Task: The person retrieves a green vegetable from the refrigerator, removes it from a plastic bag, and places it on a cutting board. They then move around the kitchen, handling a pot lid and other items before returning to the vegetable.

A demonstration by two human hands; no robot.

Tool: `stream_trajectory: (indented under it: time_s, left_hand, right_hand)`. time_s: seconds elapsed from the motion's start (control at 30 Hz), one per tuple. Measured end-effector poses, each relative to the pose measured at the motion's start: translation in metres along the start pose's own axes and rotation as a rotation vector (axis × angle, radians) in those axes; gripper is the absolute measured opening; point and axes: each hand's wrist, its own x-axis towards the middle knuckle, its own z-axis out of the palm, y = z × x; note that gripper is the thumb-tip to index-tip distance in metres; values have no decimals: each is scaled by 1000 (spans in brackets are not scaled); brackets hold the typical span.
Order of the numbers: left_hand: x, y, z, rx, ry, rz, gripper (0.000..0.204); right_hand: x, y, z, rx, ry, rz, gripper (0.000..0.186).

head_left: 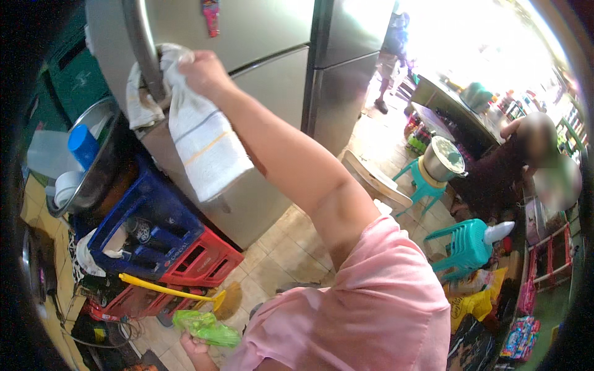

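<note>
My right hand (pixel 207 73) reaches up to the refrigerator, its fingers closed on a white towel (pixel 201 148) with grey and yellow stripes. The towel is looped by the metal door handle (pixel 143 46), and its longer end hangs down over the lower door. Most of my fingertips are hidden by the cloth. Low on the left, my left hand (pixel 195 351) grips a bright green plastic packet (pixel 207 328); what is inside cannot be made out. Before me stands the grey refrigerator (pixel 260 111).
Left of the refrigerator, a metal basin (pixel 102 167) with a blue cup (pixel 82 146) sits above blue and red crates (pixel 201 256). A yellow-handled broom (pixel 167 289) leans there. Rightward are teal stools (pixel 461 244), one bearing a large pot (pixel 443 159), and two other people.
</note>
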Motion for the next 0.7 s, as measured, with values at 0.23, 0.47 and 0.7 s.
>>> stream_trajectory:
  time_s: [0.23, 0.47, 0.7]
  left_hand:
    - [12, -12, 37, 51, 68, 80, 17]
    - [0, -3, 21, 49, -118, 51, 21]
    - [-4, 0, 21, 30, -3, 47, 25]
  right_hand:
    - [-46, -9, -4, -460, 355, 152, 51]
    - [-42, -66, 27, -638, 305, -591, 72]
    - [-16, -61, 61, -504, 156, -408, 79]
